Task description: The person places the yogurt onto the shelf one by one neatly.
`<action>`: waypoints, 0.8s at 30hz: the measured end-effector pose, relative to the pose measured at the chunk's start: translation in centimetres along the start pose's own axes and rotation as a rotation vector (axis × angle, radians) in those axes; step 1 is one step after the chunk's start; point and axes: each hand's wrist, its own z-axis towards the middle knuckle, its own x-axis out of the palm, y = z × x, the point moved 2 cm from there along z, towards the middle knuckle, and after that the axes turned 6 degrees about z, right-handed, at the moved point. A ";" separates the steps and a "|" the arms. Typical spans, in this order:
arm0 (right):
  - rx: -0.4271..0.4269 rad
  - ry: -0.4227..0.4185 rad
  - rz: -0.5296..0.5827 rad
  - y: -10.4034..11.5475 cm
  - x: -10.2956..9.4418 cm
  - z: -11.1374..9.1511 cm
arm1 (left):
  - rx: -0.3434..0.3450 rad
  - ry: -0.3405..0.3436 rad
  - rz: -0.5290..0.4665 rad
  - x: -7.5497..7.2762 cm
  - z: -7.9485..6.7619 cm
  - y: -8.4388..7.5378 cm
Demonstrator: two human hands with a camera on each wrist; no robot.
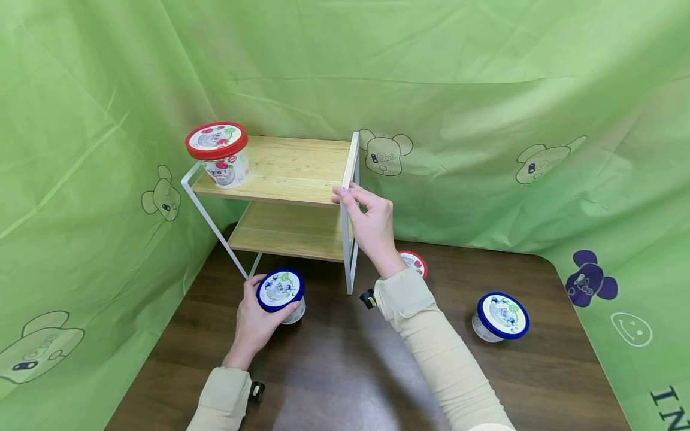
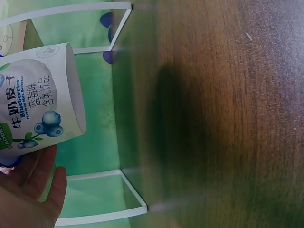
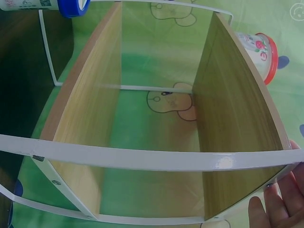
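My left hand point(image 1: 254, 320) grips a blue-lidded blueberry milk-drink tub point(image 1: 280, 290) by its lid, in front of the shelf's left front leg. The left wrist view shows this tub's printed side and base point(image 2: 76, 90) held up off the table. At the upper front right corner of a two-tier wooden shelf point(image 1: 302, 170), my right hand point(image 1: 373, 224) pinches the white metal frame between thumb and fingers. In the right wrist view, its fingers point(image 3: 284, 194) curl by the top board's edge. A red-lidded tub point(image 1: 218, 149) stands on the top board's left end.
To the right on the dark wooden table point(image 1: 334, 371) stands another blue-lidded tub point(image 1: 501, 317). Another red-lidded tub point(image 1: 415, 263) is partly hidden behind my right wrist. A green patterned curtain point(image 1: 458, 78) encloses the back and sides.
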 end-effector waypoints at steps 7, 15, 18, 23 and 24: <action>0.001 0.003 0.003 0.1 0.0 0.0 | 0.001 -0.011 0.004 0.0 0.0 0.1; -0.005 -0.003 0.017 0.1 0.0 0.0 | 0.034 -0.043 0.005 -0.3 0.0 -0.2; -0.004 -0.002 0.014 0.1 0.0 -0.1 | 0.030 -0.046 -0.001 -0.4 0.1 -0.3; -0.002 0.000 0.018 0.1 0.0 0.0 | 0.032 -0.055 -0.017 -0.6 0.2 -0.3; -0.002 -0.001 0.020 0.1 0.0 0.0 | 0.036 -0.058 -0.023 -0.6 0.3 -0.3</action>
